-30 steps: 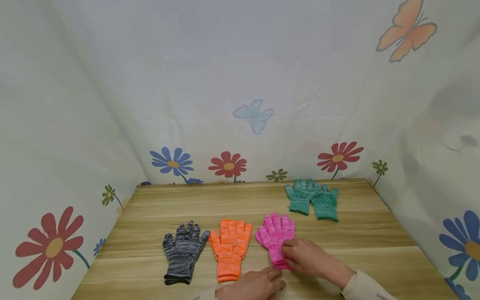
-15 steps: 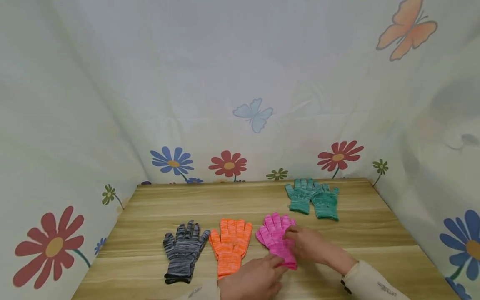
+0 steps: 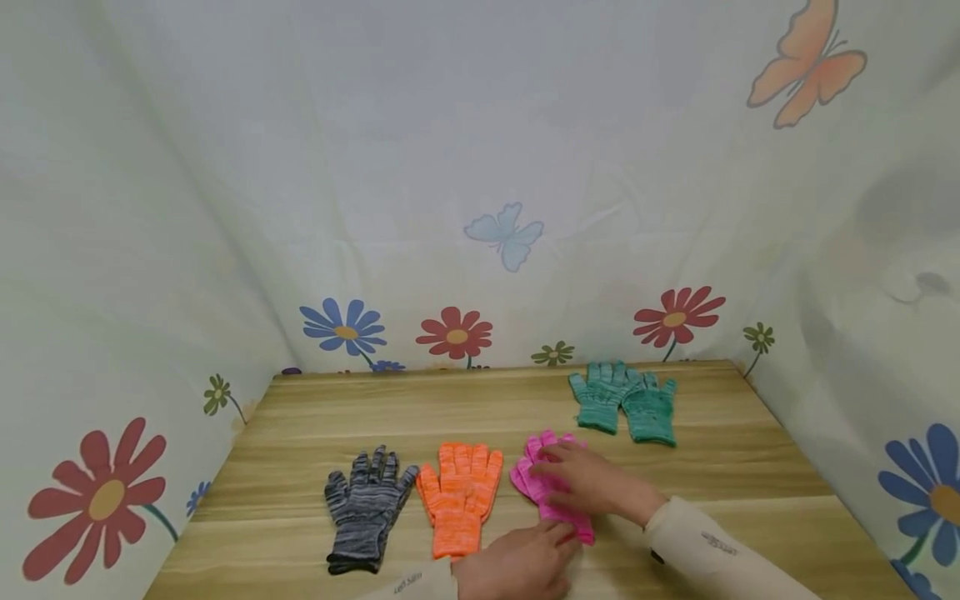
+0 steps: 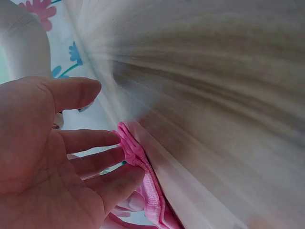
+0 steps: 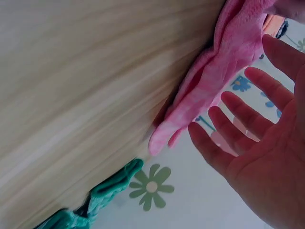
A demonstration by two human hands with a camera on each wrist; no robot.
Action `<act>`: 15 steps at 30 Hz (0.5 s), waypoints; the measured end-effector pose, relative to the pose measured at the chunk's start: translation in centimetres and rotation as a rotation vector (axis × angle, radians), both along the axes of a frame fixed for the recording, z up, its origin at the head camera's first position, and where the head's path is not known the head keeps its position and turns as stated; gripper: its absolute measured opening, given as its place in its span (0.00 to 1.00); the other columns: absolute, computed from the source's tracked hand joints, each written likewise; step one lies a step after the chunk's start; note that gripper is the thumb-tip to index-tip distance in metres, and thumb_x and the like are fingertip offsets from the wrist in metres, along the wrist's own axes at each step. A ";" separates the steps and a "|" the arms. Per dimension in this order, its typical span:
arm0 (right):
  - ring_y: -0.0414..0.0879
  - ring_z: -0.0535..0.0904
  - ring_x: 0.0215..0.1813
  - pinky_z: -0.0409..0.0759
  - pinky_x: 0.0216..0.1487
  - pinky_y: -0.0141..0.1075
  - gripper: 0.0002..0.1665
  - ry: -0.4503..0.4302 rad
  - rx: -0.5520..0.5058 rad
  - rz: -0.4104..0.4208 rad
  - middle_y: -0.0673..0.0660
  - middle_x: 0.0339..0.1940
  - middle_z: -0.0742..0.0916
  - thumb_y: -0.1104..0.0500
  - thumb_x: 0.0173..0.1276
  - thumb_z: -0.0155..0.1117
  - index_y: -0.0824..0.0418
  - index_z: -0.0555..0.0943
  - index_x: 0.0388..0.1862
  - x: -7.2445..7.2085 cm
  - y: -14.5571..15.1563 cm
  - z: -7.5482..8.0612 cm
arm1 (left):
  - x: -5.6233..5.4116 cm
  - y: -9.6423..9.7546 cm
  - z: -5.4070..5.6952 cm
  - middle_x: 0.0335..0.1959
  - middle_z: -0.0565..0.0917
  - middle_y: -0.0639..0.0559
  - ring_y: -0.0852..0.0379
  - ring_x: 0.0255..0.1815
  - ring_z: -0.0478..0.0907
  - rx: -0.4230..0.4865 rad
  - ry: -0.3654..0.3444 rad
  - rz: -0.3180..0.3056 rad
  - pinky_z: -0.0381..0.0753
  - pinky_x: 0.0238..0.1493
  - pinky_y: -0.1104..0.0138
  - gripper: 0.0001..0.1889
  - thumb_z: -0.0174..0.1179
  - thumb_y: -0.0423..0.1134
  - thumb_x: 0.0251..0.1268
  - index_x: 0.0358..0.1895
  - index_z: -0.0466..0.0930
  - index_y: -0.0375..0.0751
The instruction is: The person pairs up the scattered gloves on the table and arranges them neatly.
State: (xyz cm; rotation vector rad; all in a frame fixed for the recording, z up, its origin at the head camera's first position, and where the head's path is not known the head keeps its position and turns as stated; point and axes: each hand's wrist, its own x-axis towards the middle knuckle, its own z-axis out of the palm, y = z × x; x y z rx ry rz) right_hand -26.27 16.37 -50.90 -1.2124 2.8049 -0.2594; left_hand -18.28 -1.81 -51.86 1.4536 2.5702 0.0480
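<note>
A pair of pink knit gloves point(image 3: 528, 479) lies stacked on the table, fingers pointing to the back. My left hand point(image 3: 521, 560) touches the cuff end; in the left wrist view its straight fingers point(image 4: 114, 186) meet the pink cuff point(image 4: 153, 200), thumb held apart. Over the palm and fingers of the pink gloves is my right hand point(image 3: 592, 479). The right wrist view shows its spread fingers point(image 5: 240, 136) beside the pink gloves point(image 5: 224, 67), nothing gripped. Left of them lie orange gloves point(image 3: 461, 492), their cuff close to my left wrist.
Grey-black striped gloves point(image 3: 367, 504) lie left of the orange ones. Two green gloves point(image 3: 626, 400) overlap near the table's back right. The wooden table point(image 3: 390, 400) meets a white curtain point(image 3: 375, 167) printed with flowers and butterflies on three sides.
My right hand has moved from the right side of the pink cuff up and left over the glove's palm and fingers. My left hand has shifted slightly right along the cuff, which has turned a little rightward.
</note>
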 end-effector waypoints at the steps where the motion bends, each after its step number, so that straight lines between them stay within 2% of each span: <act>1: 0.59 0.69 0.71 0.69 0.69 0.57 0.25 -0.003 0.001 0.003 0.59 0.68 0.77 0.46 0.72 0.60 0.51 0.77 0.65 0.0 -0.2 -0.1 | 0.0 0.0 0.0 0.65 0.73 0.61 0.66 0.67 0.68 0.003 -0.003 -0.004 0.74 0.61 0.73 0.22 0.54 0.53 0.72 0.64 0.72 0.53; 7: 0.58 0.70 0.71 0.70 0.67 0.57 0.25 -0.013 0.034 -0.023 0.58 0.69 0.76 0.46 0.72 0.60 0.50 0.77 0.65 0.0 -0.7 -0.3 | -0.2 0.0 -0.1 0.68 0.71 0.61 0.64 0.71 0.65 -0.002 -0.022 -0.021 0.74 0.63 0.71 0.23 0.55 0.54 0.71 0.66 0.71 0.56; 12: 0.60 0.71 0.70 0.72 0.66 0.58 0.26 0.011 0.034 -0.092 0.61 0.69 0.76 0.48 0.71 0.61 0.54 0.77 0.66 0.1 -0.5 -0.1 | -0.1 -0.2 0.1 0.70 0.69 0.62 0.63 0.71 0.66 -0.024 -0.029 -0.026 0.76 0.62 0.69 0.26 0.55 0.56 0.71 0.70 0.68 0.58; 15: 0.58 0.71 0.70 0.72 0.66 0.56 0.26 -0.015 0.049 -0.120 0.60 0.69 0.76 0.47 0.72 0.60 0.53 0.77 0.66 -0.1 -0.4 -0.4 | -0.1 -0.4 0.3 0.70 0.69 0.62 0.63 0.71 0.66 -0.032 -0.021 -0.039 0.76 0.61 0.69 0.29 0.54 0.60 0.69 0.71 0.66 0.59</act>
